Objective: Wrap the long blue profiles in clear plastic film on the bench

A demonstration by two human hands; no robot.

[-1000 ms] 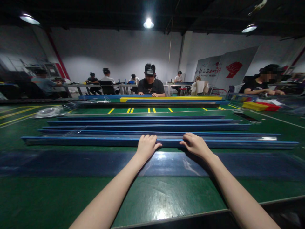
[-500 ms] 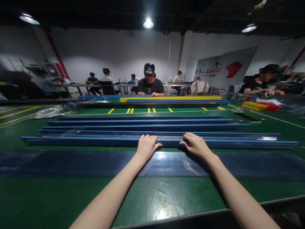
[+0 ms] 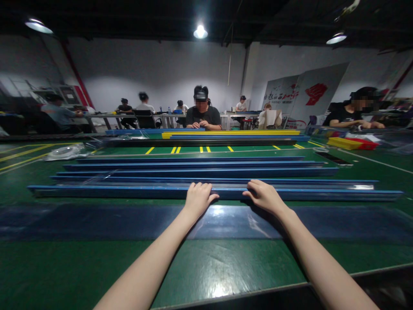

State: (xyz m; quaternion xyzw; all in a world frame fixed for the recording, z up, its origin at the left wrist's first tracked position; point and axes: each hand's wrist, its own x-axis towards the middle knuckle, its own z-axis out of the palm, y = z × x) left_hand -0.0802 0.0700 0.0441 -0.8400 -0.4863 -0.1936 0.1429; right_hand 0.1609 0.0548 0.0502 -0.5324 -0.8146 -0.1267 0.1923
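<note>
A long blue rail (image 3: 97,191) lies across the green table, nearest to me. My left hand (image 3: 198,198) rests on its near edge, fingers curled over the top and thumb out to the right. My right hand (image 3: 264,196) grips the same rail a little to the right, fingers bent over its top. Behind it lie several more long blue rails (image 3: 193,172), side by side. A dark blue glossy strip (image 3: 80,221) runs across the table just in front of the rail, under my wrists.
The green table (image 3: 97,267) has yellow floor-style markings farther back. A yellow rail (image 3: 230,134) and more blue rails lie at the far side, where a person (image 3: 202,114) sits facing me. Another person (image 3: 355,113) sits at the right by red and yellow bins (image 3: 353,143).
</note>
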